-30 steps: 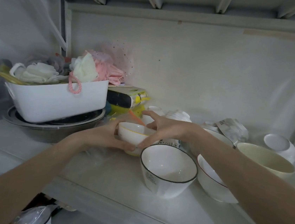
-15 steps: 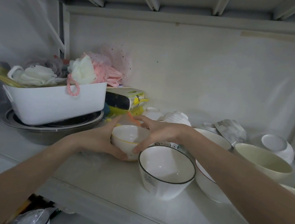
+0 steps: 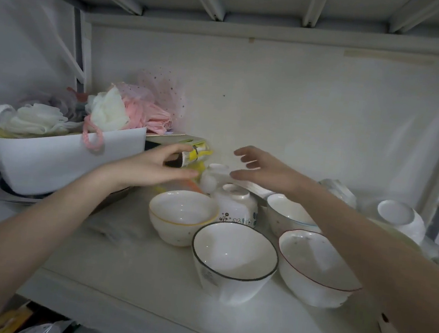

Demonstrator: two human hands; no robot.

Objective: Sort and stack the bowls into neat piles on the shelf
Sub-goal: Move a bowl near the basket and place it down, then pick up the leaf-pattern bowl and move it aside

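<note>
The black-rimmed bowl [image 3: 234, 258] stands upright and empty near the front edge of the shelf [image 3: 124, 270]. Behind it to the left, the yellow-rimmed bowl [image 3: 182, 217] sits upright, also empty. Straight behind it, a small flower-patterned bowl [image 3: 236, 205] rests upside down. Just to its right, touching or nearly so, is the red-rimmed bowl [image 3: 313, 267], upright. Behind that one stands a blue-rimmed bowl [image 3: 286, 215]. Far to the right, another white bowl [image 3: 401, 220] lies inverted.
</note>
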